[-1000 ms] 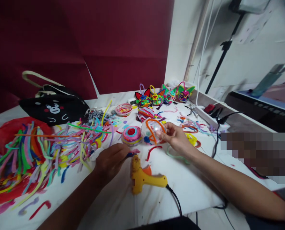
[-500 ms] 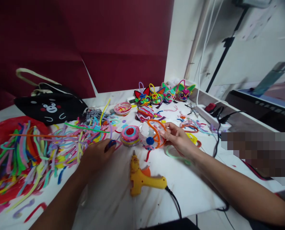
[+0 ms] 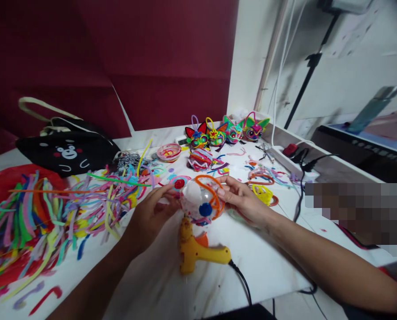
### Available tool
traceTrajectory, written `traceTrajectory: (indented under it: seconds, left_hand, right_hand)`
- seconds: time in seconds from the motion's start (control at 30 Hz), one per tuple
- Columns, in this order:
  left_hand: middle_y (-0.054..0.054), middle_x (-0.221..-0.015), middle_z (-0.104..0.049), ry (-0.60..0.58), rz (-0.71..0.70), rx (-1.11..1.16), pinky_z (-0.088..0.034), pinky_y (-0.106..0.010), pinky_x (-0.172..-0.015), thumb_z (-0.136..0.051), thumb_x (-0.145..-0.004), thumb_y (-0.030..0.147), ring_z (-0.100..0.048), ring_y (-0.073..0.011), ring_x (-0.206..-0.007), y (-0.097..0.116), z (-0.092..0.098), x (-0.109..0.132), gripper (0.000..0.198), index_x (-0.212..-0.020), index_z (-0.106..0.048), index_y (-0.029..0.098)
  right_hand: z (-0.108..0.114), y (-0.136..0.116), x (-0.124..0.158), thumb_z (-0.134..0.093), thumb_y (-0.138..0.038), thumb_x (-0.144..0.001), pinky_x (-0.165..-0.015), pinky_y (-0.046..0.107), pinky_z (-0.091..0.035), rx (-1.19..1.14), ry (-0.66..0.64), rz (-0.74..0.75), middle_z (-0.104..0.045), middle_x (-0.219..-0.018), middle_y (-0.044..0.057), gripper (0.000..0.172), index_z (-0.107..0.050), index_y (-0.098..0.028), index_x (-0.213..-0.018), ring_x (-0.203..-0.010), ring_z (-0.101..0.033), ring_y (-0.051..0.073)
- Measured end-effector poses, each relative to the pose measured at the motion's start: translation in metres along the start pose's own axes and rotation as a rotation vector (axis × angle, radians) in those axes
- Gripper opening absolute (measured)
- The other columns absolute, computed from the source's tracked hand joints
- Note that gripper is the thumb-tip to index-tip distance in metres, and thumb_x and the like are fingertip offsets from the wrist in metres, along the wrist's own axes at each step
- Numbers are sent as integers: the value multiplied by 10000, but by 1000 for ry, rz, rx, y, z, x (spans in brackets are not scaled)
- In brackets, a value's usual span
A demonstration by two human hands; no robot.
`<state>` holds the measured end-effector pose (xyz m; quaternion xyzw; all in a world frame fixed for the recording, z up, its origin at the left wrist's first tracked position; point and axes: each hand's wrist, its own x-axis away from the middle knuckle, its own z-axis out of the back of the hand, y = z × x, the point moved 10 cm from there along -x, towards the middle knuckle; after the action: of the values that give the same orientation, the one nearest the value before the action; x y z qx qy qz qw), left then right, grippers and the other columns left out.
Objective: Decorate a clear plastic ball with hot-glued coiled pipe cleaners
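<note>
A clear plastic ball (image 3: 201, 200) has orange pipe cleaner curved over it, a blue disc on its front and pink and blue bits underneath. My right hand (image 3: 245, 200) grips its right edge between thumb and fingers. My left hand (image 3: 154, 218) is closed at the ball's left side, its fingertips against it; whether a small piece is also between them is hidden. Just behind, a coiled pink, blue and red pipe-cleaner piece (image 3: 179, 182) is partly covered. Below the ball a yellow hot glue gun (image 3: 193, 253) lies on the white table, its nozzle pointing away from me.
Loose colourful pipe cleaners (image 3: 94, 204) pile up at the left, beside a black bag (image 3: 68, 153). Several eared ornaments (image 3: 214, 134) stand at the back, near a striped ball (image 3: 201, 159) and a pink bowl shape (image 3: 169, 152). A power strip (image 3: 291, 160) and cables lie at the right.
My left hand has moved right to the ball; the dark blue piece seen at its fingertips earlier is out of sight. My right hand has brought the ball slightly nearer, over the glue gun's nozzle.
</note>
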<state>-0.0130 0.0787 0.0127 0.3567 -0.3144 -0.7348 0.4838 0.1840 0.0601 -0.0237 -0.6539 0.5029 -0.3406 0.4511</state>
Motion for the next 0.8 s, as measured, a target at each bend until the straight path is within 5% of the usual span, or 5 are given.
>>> traceTrajectory:
  seconds: [0.2, 0.3, 0.47, 0.67, 0.8]
  left_hand:
    - [-1, -751, -603, -231, 143, 476, -463, -220, -460, -630, -842, 432, -530, -113, -572, 7, -37, 5, 265, -934, -666, 186]
    - [16, -701, -604, -223, 131, 577, -467, -216, -460, -677, -815, 366, -552, -120, -574, 11, -37, 2, 183, -856, -635, 193]
    - [16, -664, -632, -107, -39, 292, -481, -222, -546, -673, -817, 304, -572, -115, -567, 30, -25, -4, 133, -828, -627, 179]
    - [25, -712, -643, 19, -438, -159, -472, -205, -595, -633, -854, 219, -606, -116, -620, 70, -27, 13, 48, -886, -606, 195]
    - [3, -775, -633, 76, -657, -342, -470, -201, -624, -585, -892, 179, -606, -116, -663, 81, -35, 31, 53, -937, -557, 185]
  right_hand:
    - [-10, -4, 2, -757, -420, -782, -699, 266, -558, 26, -96, 81, -700, -883, -4, 369, -578, -224, -1039, -765, -671, 134]
    - [-1, -12, 2, -705, -420, -829, -769, 287, -550, 198, -9, 176, -691, -1003, 29, 366, -596, -227, -1119, -886, -663, 153]
    - [4, -34, 11, -676, -405, -844, -819, 325, -566, 560, 153, 389, -633, -1235, 88, 416, -604, -238, -1219, -1122, -614, 213]
    - [8, -41, 22, -738, -462, -776, -695, 316, -594, 711, 292, 418, -715, -972, 75, 407, -644, -190, -1063, -870, -699, 203]
    - [3, -36, 20, -675, -434, -840, -689, 305, -585, 731, 214, 385, -734, -892, 62, 330, -632, -180, -1047, -802, -711, 189]
